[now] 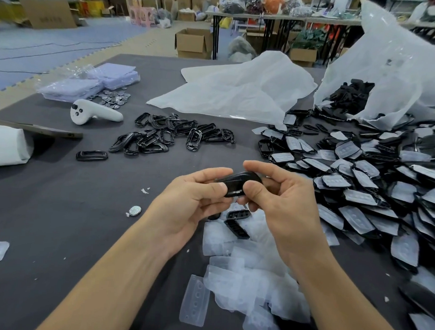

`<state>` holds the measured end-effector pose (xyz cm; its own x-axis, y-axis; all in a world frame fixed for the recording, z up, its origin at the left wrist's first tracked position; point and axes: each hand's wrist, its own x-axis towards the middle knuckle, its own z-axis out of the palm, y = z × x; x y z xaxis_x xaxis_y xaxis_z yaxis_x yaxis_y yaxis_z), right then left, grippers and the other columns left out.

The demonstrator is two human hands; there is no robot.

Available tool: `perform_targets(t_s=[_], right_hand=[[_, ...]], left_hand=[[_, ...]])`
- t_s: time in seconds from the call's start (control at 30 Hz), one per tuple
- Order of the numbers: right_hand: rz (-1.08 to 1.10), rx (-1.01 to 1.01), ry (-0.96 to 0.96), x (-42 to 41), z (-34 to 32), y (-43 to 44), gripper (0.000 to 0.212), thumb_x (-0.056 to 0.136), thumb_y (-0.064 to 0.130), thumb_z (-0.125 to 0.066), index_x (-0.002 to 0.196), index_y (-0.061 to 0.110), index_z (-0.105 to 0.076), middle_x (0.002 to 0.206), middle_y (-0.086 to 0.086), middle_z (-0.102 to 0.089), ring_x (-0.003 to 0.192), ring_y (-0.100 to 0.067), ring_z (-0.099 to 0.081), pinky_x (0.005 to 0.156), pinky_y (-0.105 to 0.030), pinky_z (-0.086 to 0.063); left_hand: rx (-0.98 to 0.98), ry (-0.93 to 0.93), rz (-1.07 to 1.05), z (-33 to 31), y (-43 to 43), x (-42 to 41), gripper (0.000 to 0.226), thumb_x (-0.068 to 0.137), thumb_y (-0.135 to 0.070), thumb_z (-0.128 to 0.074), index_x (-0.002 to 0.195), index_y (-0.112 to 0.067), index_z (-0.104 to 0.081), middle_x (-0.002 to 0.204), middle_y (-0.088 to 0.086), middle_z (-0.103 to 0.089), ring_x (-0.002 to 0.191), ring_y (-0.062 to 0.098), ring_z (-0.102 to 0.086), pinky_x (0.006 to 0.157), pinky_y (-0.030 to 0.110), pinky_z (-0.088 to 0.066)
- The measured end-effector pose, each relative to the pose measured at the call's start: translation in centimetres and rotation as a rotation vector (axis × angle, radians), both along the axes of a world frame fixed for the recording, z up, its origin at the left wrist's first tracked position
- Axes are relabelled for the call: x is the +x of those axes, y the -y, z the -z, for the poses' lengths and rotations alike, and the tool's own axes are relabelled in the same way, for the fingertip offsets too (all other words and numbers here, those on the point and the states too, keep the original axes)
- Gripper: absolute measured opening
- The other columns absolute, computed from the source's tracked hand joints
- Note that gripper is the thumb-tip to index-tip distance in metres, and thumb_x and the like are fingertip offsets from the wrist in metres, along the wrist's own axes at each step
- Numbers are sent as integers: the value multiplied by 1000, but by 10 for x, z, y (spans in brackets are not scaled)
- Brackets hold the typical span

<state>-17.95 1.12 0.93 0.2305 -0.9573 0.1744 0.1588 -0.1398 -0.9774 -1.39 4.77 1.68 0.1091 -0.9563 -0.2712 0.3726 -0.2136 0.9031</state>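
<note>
— Where was the black shell [238, 183]?
— Above the grey table [86, 222], gripped at both ends. The left hand [193, 201] and right hand [284, 201] had fingers curled round it. Clear pads [244, 277] lay directly beneath.

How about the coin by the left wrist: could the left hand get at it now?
Probably yes. The coin lies bare on the table beside the left hand, nothing between. But it and the right hand grip the black shell, so it must let go first.
</note>
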Motion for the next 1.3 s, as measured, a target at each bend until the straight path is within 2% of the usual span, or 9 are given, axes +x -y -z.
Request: perform_targets(t_s=[0.23, 0.4, 0.57, 0.7, 0.8, 0.9, 1.03, 1.17, 1.3], right_hand=[[-37, -27, -142, 5, 2, -4, 32, 95, -3, -65, 103, 26, -77, 76, -5, -77, 64, -21, -73, 59, -25, -57], [109, -53, -281, 8, 9, -3, 19, 95, 14, -70, 105, 30, -75, 69, 0, -76, 62, -17, -74, 61, -33, -57], [16, 83, -34, 6, 2, -2, 25, 95, -3, -67, 105, 19, -75, 68, -12, -74, 57, -23, -71, 53, -28, -56], [20, 67, -19, 4, 0, -3, 30, 93, -9, -66, 103, 18, -76, 70, -13, -75, 58, -22, -70, 53, -26, -56], [11, 45, -16, 6, -4, -6, 27, 93, -7, -67, 106, 16, -75, 70, -15, -74, 59, -23, -70, 55, -26, -56], [-45, 56, 28, 4, -9, -7, 25, 93, -6, -68, 107, 14, -75, 71, -17, -74, 60, -22, -70, 57, -26, -57], [-144, 54, 3, 3, -14, -10, 22, 91, -9, -68, 99, 10, -75, 70, -14, -73, 58, -20, -67, 55, -25, -55], [25, 134, 5, 3, -8, -5, 22, 87, -14, -67, 93, 6, -74, 64, -10, -69, 52, -20, -59, 49, -21, -47], [-53, 277, 86, 0, -10, -5, 18, 89, -10, -65, 89, 5, -75, 70, -14, -67, 55, -19, -57, 50, -22, -45]], left_hand=[[52, 313, -44, 0, -3, 1, 31, 79, 13, -72, 72, -15, -83, 71, 13, -73, 60, 18, -68, 60, 23, -59], [77, 191, -75, 0, 0, 0, 22, 85, 9, -68, 97, -7, -78, 71, 8, -73, 56, 15, -64, 62, 23, -57], [31, 65, -103, 2, 1, -2, 22, 90, 4, -67, 98, -13, -79, 85, 8, -79, 68, 15, -74, 65, 23, -59], [6, 62, -106, 3, 0, -3, 20, 91, 5, -68, 101, -10, -76, 90, 14, -80, 77, 22, -79, 65, 24, -61], [3, -62, -127, 2, 0, -4, 22, 84, 7, -69, 93, -12, -76, 85, 11, -79, 67, 20, -77, 59, 24, -60], [-22, -202, -31, -4, -1, 8, 41, 54, 4, -79, 92, -12, -74, 72, 9, -76, 53, 18, -73, 51, 25, -60], [-115, -114, 10, -4, -2, 20, 41, 53, 14, -75, 74, -20, -83, 73, 11, -75, 51, 19, -71, 52, 24, -60], [-125, 29, -48, 5, -1, 0, 28, 66, -1, -78, 92, -14, -81, 83, 9, -73, 63, 15, -71, 63, 21, -60], [-196, 85, -32, 5, 1, 4, 38, 62, 5, -86, 91, -19, -83, 63, 1, -64, 60, 15, -69, 61, 21, -58]])
